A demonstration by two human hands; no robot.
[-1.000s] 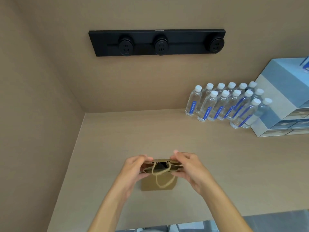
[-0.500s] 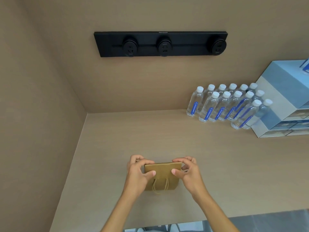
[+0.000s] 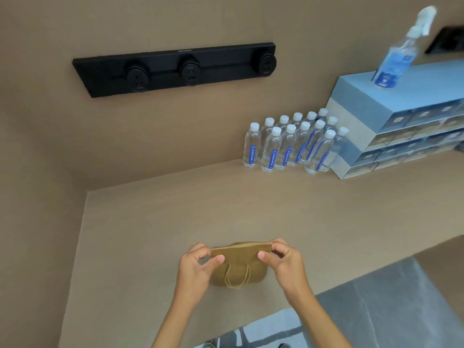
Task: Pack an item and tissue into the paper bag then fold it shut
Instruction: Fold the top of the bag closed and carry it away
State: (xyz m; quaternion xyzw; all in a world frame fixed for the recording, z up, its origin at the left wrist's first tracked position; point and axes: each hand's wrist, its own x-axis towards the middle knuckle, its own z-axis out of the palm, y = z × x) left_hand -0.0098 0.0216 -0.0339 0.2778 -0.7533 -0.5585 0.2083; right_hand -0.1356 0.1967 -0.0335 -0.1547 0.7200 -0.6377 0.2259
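A small brown paper bag (image 3: pixel 239 257) stands on the beige table (image 3: pixel 150 222) near its front edge. Its top is folded over toward me and its twine handles (image 3: pixel 237 277) hang down the front. My left hand (image 3: pixel 198 267) pinches the left end of the fold between thumb and fingers. My right hand (image 3: pixel 283 257) pinches the right end the same way. The bag's contents are hidden; no item or tissue shows.
Several water bottles (image 3: pixel 291 144) stand at the back right beside stacked blue and white boxes (image 3: pixel 391 131), with a spray bottle (image 3: pixel 399 54) on top. A black socket strip (image 3: pixel 175 69) is on the back wall. A wall closes the left side. Grey floor (image 3: pixel 376 310) lies below the table's edge.
The open bag top has been folded down over the front, hiding the dark opening. Both hands shifted to the ends of the fold, and the view tilted and shifted left.
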